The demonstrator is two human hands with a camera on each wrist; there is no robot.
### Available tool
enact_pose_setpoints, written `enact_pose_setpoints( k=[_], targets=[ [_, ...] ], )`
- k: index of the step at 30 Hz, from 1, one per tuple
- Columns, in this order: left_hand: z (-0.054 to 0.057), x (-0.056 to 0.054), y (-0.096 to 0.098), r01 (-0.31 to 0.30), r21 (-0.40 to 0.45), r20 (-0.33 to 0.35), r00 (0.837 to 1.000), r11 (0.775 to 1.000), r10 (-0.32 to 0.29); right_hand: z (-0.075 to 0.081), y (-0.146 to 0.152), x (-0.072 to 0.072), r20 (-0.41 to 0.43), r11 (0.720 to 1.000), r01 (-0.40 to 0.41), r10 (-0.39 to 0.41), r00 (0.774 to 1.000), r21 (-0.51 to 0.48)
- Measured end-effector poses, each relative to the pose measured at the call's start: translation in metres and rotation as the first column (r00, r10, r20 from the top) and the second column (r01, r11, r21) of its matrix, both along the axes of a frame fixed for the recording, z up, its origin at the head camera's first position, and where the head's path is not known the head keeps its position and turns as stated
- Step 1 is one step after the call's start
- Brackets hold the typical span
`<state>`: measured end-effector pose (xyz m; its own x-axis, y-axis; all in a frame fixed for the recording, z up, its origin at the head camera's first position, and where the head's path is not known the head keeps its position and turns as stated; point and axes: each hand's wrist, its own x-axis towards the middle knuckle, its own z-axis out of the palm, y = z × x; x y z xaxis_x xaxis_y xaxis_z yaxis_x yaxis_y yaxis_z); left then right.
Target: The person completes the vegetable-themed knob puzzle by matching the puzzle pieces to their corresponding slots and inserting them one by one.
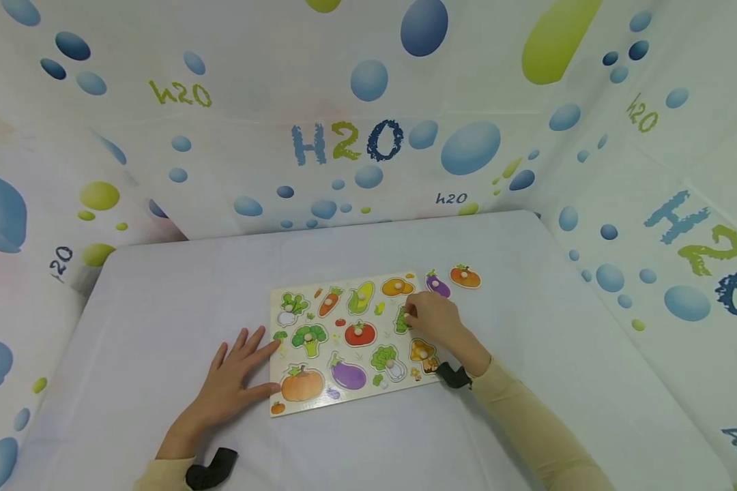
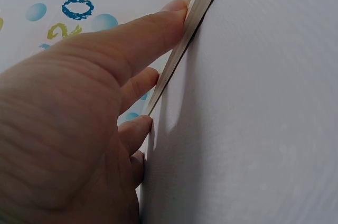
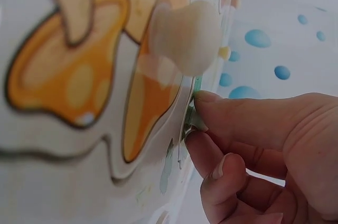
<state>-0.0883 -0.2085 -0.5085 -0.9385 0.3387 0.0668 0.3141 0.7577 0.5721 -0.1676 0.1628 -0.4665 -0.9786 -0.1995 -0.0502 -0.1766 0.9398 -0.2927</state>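
A wooden peg puzzle board (image 1: 328, 307) with vegetable pictures lies on the table. My left hand (image 1: 233, 375) rests at its left side, fingers spread and fairly straight, the thumb and fingertips against the board's edge (image 2: 203, 2). At the board's right part, my right hand (image 1: 436, 317) pinches a green vegetable piece (image 1: 400, 319) between thumb and forefinger; the hand hides part of it. Close by in the right wrist view is the mushroom piece (image 3: 153, 81) with its pale round knob (image 3: 198, 39). Tomato (image 1: 359, 334), broccoli (image 1: 309, 337) and corn (image 1: 361, 298) pieces sit in the board.
Beyond the board's upper right corner, a loose eggplant piece (image 1: 437, 284) and a loose pumpkin piece (image 1: 465, 276) lie on the white tabletop (image 1: 221, 286). Curtains (image 1: 252, 136) printed with blue and green drops stand behind and beside the table.
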Motion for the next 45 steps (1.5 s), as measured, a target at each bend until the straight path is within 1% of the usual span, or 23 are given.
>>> enact_pose_setpoints(
  k=[5,9,11,14,16,18,21,24,30,34,39,45],
  targets=[
    [0.0,0.0,0.0,-0.002,0.001,0.001,1.0,1.0,0.002,0.0,0.003,-0.002,0.033,1.0,-0.002,0.002,0.999,-0.009],
    [0.001,0.001,0.001,0.001,0.008,-0.001,1.0,1.0,-0.001,0.005,0.012,-0.006,0.075,1.0,0.015,-0.014,0.997,-0.021],
    [0.002,0.001,0.001,-0.001,0.006,-0.001,1.0,1.0,0.001,0.01,0.018,-0.009,0.067,0.999,0.028,-0.026,0.997,-0.029],
    [0.002,0.0,0.001,-0.003,0.004,-0.002,1.0,1.0,0.003,0.017,0.032,-0.015,0.031,0.998,0.047,-0.046,0.998,-0.041],
    [0.002,0.0,0.001,-0.005,0.002,-0.001,1.0,1.0,0.005,0.02,0.043,-0.02,-0.004,0.997,0.063,-0.063,0.998,-0.037],
    [0.002,0.0,0.001,-0.004,0.002,-0.001,1.0,1.0,0.004,0.022,0.055,-0.025,-0.014,0.996,0.083,-0.083,0.996,-0.042],
    [0.001,0.001,-0.001,-0.004,0.002,0.002,1.0,1.0,0.004,0.021,0.072,-0.035,-0.035,0.991,0.128,-0.13,0.991,-0.033],
    [0.001,0.002,-0.002,-0.005,0.006,0.008,1.0,1.0,0.005,0.019,0.088,-0.043,-0.024,0.985,0.17,-0.17,0.985,-0.015],
    [0.0,0.004,-0.005,-0.007,0.013,0.004,1.0,1.0,0.007,0.013,0.108,-0.058,0.054,0.972,0.233,-0.233,0.971,0.004],
    [-0.001,0.005,-0.004,-0.003,0.022,-0.003,1.0,1.0,0.003,0.01,0.115,-0.064,0.079,0.968,0.251,-0.252,0.965,0.019],
    [-0.002,0.004,-0.002,0.002,0.024,-0.001,1.0,1.0,-0.002,0.006,0.118,-0.068,0.103,0.967,0.252,-0.256,0.961,0.045],
    [-0.001,0.002,-0.001,0.006,0.022,-0.013,1.0,1.0,-0.006,0.004,0.119,-0.072,0.076,0.971,0.236,-0.239,0.968,0.049]
  ],
)
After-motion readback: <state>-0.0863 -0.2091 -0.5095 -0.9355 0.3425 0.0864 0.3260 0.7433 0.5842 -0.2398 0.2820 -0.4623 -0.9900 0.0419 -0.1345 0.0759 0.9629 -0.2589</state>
